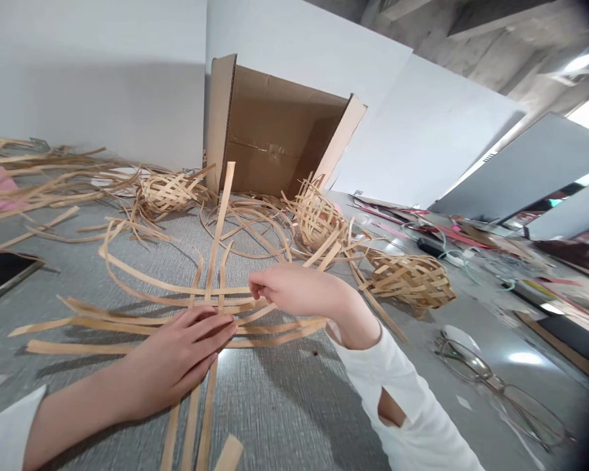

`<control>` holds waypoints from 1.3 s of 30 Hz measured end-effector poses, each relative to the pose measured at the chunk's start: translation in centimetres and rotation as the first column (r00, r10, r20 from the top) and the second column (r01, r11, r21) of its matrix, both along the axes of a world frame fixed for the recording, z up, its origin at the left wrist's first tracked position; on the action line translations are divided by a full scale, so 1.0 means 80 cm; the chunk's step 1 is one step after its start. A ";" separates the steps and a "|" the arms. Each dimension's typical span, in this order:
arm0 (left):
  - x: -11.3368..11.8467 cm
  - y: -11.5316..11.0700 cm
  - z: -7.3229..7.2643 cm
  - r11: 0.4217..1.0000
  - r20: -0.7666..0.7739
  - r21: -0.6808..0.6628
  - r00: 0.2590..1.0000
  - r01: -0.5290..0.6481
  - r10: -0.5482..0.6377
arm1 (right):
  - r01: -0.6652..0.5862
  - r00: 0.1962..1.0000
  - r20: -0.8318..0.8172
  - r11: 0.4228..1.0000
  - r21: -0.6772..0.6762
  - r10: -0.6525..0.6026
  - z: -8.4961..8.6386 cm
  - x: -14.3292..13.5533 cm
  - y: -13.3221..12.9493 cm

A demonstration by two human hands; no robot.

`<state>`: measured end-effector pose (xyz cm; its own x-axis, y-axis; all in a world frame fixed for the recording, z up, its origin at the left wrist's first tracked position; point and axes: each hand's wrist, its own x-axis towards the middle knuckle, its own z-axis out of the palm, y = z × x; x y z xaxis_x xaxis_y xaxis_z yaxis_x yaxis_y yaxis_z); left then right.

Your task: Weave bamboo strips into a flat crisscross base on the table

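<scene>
Flat pale bamboo strips (83, 348) cross one another on the grey table (285, 405), some running sideways and several running toward me. My left hand (177, 356) lies flat over the crossing with its fingers stretched out, pressing on the weave. Just right of it, my right hand (304, 291) is closed in a pinch on a sideways strip at the far side of the weave; its fingertips are partly hidden. One long strip (220, 219) rises away from the crossing between the hands. A looping strip (108, 258) curves out to the left.
Woven bamboo pieces sit behind: one at left (169, 191), one at centre (319, 219), one at right (412, 280). An open cardboard box (285, 124) stands at the back. A phone (4, 276) lies far left, and glasses (493, 381) lie at right.
</scene>
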<state>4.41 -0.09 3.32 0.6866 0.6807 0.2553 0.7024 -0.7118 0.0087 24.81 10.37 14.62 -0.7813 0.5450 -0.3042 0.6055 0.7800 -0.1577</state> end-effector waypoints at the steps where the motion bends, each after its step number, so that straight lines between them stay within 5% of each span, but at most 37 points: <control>1: 0.000 0.000 0.001 1.000 -0.012 0.001 1.000 0.007 -0.007 | 0.002 1.000 -0.014 1.000 -0.009 -0.002 0.001 0.000 0.001; 8: 0.002 0.000 -0.001 0.999 -0.044 0.033 0.999 -0.006 0.008 | -0.025 0.990 -0.139 1.000 -0.005 0.024 0.004 0.004 0.002; 17: 0.001 -0.001 -0.001 0.999 -0.055 0.039 0.998 -0.010 0.012 | -0.007 0.995 -0.098 0.997 0.072 0.014 0.013 0.000 -0.013; 30: 0.003 0.000 0.001 0.999 0.028 0.012 0.999 -0.043 0.043 | 0.133 0.956 -0.276 0.987 0.089 -0.104 0.068 0.045 -0.020; 39: 0.060 0.016 0.023 0.992 0.021 0.013 0.992 -0.122 0.121 | 0.136 0.938 -0.331 0.986 0.093 -0.098 0.068 0.048 -0.021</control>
